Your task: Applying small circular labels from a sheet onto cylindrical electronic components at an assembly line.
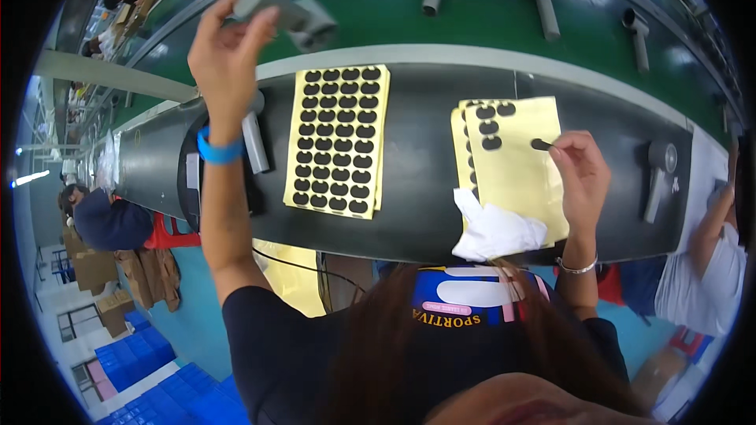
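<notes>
Raised over the near edge of the green belt, my left hand [224, 59] grips a grey hair-dryer-shaped housing [287, 15], slightly blurred. My right hand [581, 169] pinches a small black sticker [540, 144] above a mostly bare yellow backing sheet [520, 181]. Several black stickers remain at that sheet's upper left, and more sheets lie under it. Between my hands is a stack of yellow sheets [337, 141] filled with rows of black stickers. A crumpled white cloth [496, 228] covers the lower part of the right-hand sheets.
Grey housings [543, 3] lie spaced along the green belt [488, 3] beyond the black table [425, 149]. Another housing [657, 181] rests at the table's right end, and one [256, 141] near my left forearm. People sit left and right [701, 275].
</notes>
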`<state>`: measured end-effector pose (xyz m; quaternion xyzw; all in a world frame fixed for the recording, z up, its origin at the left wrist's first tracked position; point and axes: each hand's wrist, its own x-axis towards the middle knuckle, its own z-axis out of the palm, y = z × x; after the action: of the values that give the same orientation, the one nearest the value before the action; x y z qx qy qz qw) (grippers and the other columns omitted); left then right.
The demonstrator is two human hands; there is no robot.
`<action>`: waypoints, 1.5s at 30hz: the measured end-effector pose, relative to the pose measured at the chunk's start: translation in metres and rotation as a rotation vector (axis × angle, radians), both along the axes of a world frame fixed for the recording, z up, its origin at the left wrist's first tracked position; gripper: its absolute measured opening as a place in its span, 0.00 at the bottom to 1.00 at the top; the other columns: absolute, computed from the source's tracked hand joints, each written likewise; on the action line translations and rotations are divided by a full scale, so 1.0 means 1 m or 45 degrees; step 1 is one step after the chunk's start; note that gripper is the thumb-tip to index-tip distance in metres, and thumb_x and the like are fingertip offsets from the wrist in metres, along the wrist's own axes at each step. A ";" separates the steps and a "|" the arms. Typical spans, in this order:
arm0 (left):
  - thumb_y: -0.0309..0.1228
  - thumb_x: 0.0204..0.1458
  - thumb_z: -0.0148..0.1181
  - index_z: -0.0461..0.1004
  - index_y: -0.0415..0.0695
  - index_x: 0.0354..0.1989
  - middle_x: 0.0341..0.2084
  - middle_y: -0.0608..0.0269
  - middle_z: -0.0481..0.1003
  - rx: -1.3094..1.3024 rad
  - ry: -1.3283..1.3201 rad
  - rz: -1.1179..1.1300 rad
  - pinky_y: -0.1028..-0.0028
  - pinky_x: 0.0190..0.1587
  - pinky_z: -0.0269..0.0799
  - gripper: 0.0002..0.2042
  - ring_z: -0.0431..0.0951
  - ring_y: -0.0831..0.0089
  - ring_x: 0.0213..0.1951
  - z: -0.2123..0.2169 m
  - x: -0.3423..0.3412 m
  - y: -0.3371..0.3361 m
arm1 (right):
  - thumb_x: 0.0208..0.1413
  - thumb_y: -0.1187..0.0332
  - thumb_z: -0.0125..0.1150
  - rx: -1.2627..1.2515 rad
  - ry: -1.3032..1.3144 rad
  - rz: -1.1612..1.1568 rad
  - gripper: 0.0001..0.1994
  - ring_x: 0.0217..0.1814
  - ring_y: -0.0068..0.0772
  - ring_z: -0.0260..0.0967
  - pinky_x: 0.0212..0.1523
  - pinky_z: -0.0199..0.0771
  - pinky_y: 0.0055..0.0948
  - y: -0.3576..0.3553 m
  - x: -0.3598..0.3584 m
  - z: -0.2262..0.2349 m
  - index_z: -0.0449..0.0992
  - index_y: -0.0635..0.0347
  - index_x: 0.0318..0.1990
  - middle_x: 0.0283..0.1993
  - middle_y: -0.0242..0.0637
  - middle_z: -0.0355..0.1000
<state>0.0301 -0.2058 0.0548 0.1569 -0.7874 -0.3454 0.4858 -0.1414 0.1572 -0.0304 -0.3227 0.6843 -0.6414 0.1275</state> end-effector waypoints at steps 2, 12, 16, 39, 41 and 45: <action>0.22 0.44 0.68 0.74 0.39 0.47 0.36 0.59 0.78 -0.116 -0.135 0.008 0.79 0.32 0.76 0.19 0.79 0.76 0.30 -0.010 0.004 0.063 | 0.52 0.83 0.57 -0.044 -0.094 0.029 0.05 0.38 0.19 0.62 0.41 0.63 0.18 -0.001 0.016 0.008 0.70 0.66 0.36 0.36 0.31 0.65; 0.15 0.41 0.65 0.76 0.38 0.46 0.46 0.52 0.75 0.393 -0.109 -0.722 0.78 0.37 0.80 0.20 0.80 0.72 0.35 -0.060 -0.020 0.216 | 0.49 0.87 0.57 -0.394 -0.234 0.197 0.19 0.52 0.34 0.69 0.49 0.68 0.24 0.011 0.054 0.045 0.61 0.61 0.47 0.34 0.36 0.68; 0.11 0.41 0.63 0.72 0.34 0.50 0.50 0.47 0.70 0.519 -0.178 -0.929 0.76 0.41 0.80 0.23 0.77 0.67 0.46 -0.061 -0.018 0.230 | 0.49 0.87 0.57 -0.350 -0.319 0.165 0.18 0.52 0.34 0.70 0.48 0.70 0.25 0.018 0.059 0.047 0.61 0.63 0.45 0.34 0.37 0.68; 0.15 0.44 0.64 0.73 0.35 0.50 0.51 0.48 0.70 0.743 -0.187 -1.048 0.77 0.41 0.79 0.21 0.78 0.72 0.39 -0.059 -0.020 0.234 | 0.49 0.82 0.61 -0.272 -0.278 0.154 0.16 0.47 0.27 0.72 0.40 0.75 0.22 0.027 0.052 0.051 0.62 0.61 0.43 0.34 0.35 0.70; 0.15 0.45 0.63 0.73 0.34 0.50 0.52 0.45 0.69 0.730 -0.206 -1.057 0.78 0.41 0.78 0.20 0.77 0.70 0.42 -0.059 -0.020 0.234 | 0.49 0.82 0.61 -0.265 -0.276 0.158 0.16 0.47 0.27 0.72 0.40 0.75 0.22 0.028 0.052 0.051 0.62 0.61 0.43 0.34 0.35 0.70; 0.15 0.46 0.62 0.73 0.33 0.50 0.51 0.46 0.69 0.736 -0.230 -1.046 0.74 0.45 0.79 0.19 0.77 0.67 0.45 -0.058 -0.021 0.235 | 0.49 0.82 0.61 -0.244 -0.273 0.145 0.16 0.47 0.26 0.72 0.40 0.75 0.22 0.029 0.052 0.053 0.62 0.61 0.43 0.34 0.34 0.70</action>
<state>0.0092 0.0292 -0.0029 -0.0085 -0.6951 -0.6968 0.1765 -0.0897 0.1858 0.0225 -0.3014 0.5830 -0.7262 0.2046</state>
